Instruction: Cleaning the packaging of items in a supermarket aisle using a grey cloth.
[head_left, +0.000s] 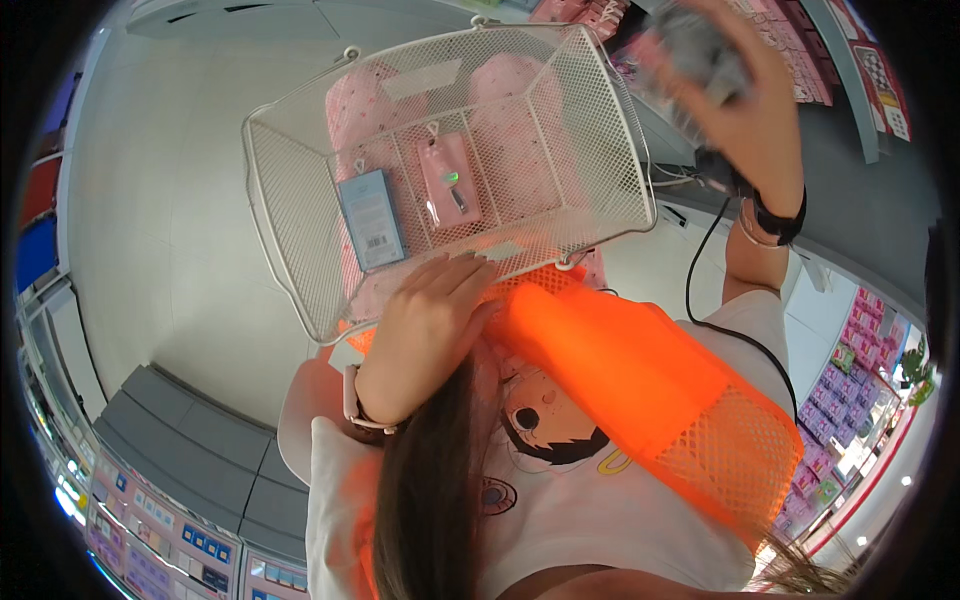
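A white wire-mesh basket (525, 112) lies before me. Its near rim is under my left hand (431, 322), whose fingers fold over the edge. Inside rest a light blue flat box (369, 214) with a hang tab and a pink package (442, 191) with a small metal item on its front. Up at the right, my right hand (750, 127) grips a grey item (694, 52), motion-blurred, so its kind is unclear. It is close to a grey shelf (847, 157), outside the basket. Pink patterned fabric (510, 82) shows through the mesh, beneath the basket.
Pink packaged goods (787, 45) line the shelf at upper right. A black cable (697, 277) hangs by my right arm. An orange mesh vest (637, 360) drapes over my front. Grey panels (187, 435) top a display cabinet at lower left.
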